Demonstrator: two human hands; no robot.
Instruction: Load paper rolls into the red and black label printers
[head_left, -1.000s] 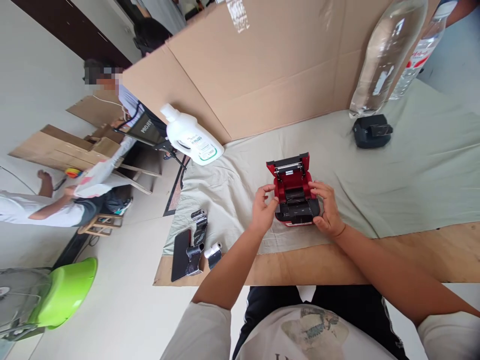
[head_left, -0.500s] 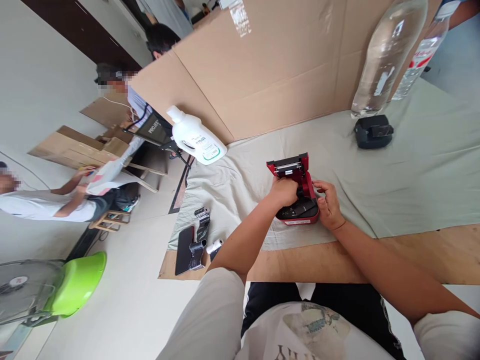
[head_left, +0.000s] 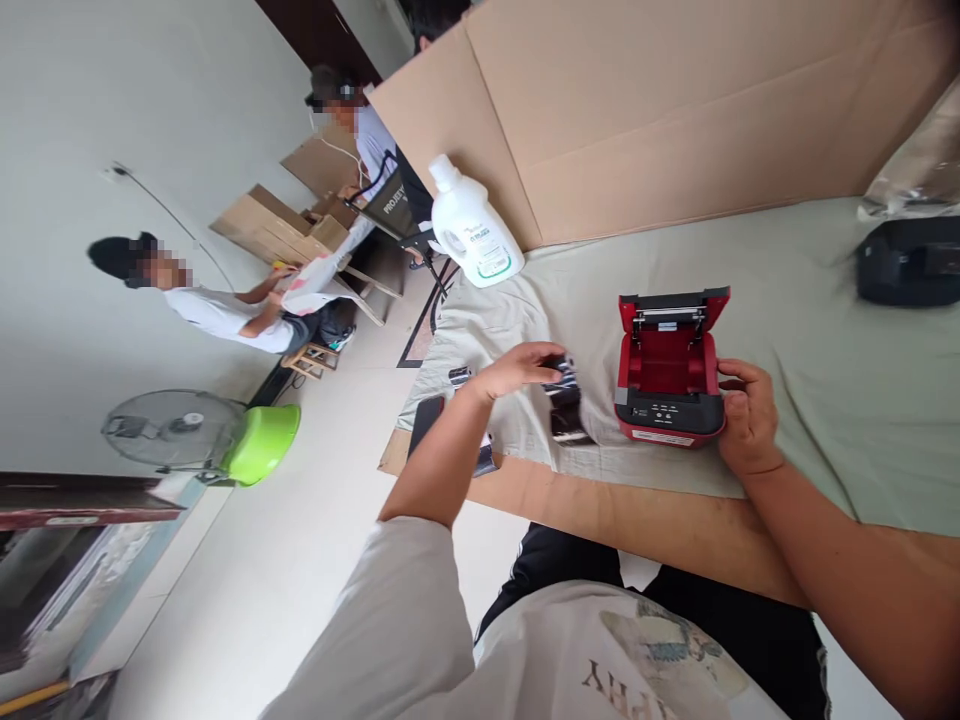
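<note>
A small red printer [head_left: 667,375] with a black front panel stands on the pale green cloth [head_left: 825,380], its lid open and its red paper bay bare. My right hand [head_left: 746,415] rests against the printer's right side. My left hand [head_left: 517,368] is left of the printer, above the cloth, gripping a shiny black roll [head_left: 564,405] whose loose end hangs down toward the cloth.
A white jug [head_left: 474,228] stands at the cloth's far left, a black device [head_left: 907,262] at far right, cardboard panels [head_left: 675,110] behind. More black items [head_left: 450,400] lie past my left forearm. People sit at left near a fan [head_left: 154,430] and green bowl [head_left: 262,455].
My left hand reached into the printer's bay, then drew out the black roll and carried it left. The bay is now bare. My view swung left.
</note>
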